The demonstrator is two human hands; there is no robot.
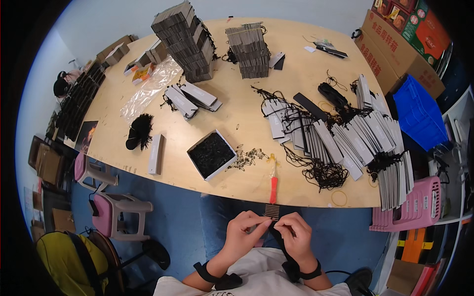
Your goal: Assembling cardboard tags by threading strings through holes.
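My left hand (245,233) and my right hand (295,235) are close together in front of my body, just off the table's near edge. Thumb and forefinger are pinched on each. Whatever lies between the fingertips is too small to name. Directly beyond them is a small brown striped piece (272,212); I cannot tell whether my fingers touch it. A dark strap hangs by my right hand. On the table edge ahead lies a red-handled tool (274,189), its tip beside a yellowish thing. Small metal pins (248,158) are scattered near a white box (222,169) of black pieces.
Tall stacks of grey tags (183,47) stand at the back of the table (217,113). Grey tags with black cords (340,140) spread over its right side. A blue crate (419,113) and cartons (390,54) stand to the right, stools (111,212) at the left.
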